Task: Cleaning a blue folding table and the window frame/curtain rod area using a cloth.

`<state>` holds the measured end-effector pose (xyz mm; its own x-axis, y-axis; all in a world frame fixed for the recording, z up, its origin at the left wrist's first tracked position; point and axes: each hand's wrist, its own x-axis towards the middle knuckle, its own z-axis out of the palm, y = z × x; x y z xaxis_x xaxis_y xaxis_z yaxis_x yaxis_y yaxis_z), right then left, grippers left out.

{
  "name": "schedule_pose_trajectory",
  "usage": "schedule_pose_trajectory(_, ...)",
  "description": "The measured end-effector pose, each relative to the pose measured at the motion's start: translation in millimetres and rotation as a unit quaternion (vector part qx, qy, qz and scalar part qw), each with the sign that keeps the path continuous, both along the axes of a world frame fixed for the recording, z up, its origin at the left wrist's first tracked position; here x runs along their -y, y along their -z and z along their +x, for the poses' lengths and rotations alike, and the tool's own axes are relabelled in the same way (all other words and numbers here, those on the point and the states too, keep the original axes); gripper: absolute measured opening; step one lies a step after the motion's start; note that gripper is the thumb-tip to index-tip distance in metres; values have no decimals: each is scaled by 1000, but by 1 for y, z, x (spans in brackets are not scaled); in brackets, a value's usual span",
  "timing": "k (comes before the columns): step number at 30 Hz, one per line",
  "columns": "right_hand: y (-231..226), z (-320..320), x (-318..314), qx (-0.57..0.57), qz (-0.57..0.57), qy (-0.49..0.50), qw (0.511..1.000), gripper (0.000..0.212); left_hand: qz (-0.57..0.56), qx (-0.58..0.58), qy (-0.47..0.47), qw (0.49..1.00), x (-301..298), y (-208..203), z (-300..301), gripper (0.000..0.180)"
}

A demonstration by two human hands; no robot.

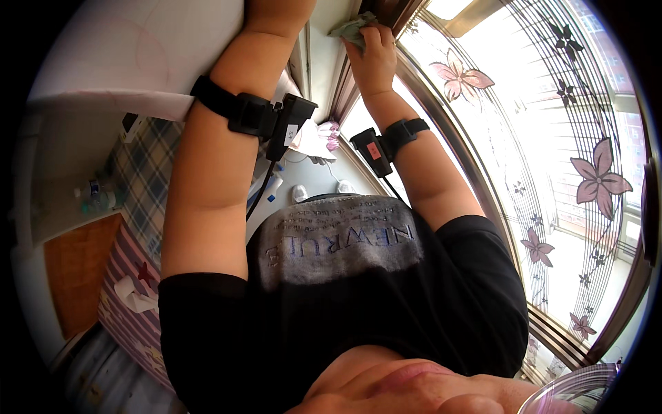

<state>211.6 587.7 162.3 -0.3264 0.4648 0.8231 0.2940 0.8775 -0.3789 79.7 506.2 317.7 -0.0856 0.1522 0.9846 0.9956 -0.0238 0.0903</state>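
Whether the left hand (281, 12) is open or closed I can't tell from where I stand: only its heel shows, right of a white covering with faint pink lines (138, 62), its fingers out of sight. Farther right, the bare right hand (376, 56) is clasped on a crumpled grey-green cloth (350, 29), fingers bent over it. By the look of it, work with the cloth is under way at this corner; I can't make out which stretch is finished, and nothing shows how much is left. As for the cloth, it lies at the fingertips, bunched mostly to their left, its loose edge sticking out past them. Just right of it is the dark brown window frame (395, 12), then the bright glass pane with mauve flowers (598, 178).
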Motion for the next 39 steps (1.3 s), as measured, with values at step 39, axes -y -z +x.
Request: schedule_pose_trajectory(39,70,-1,19,96,-158,-3,983,37,-128,113,-4,985,15,36,14,80)
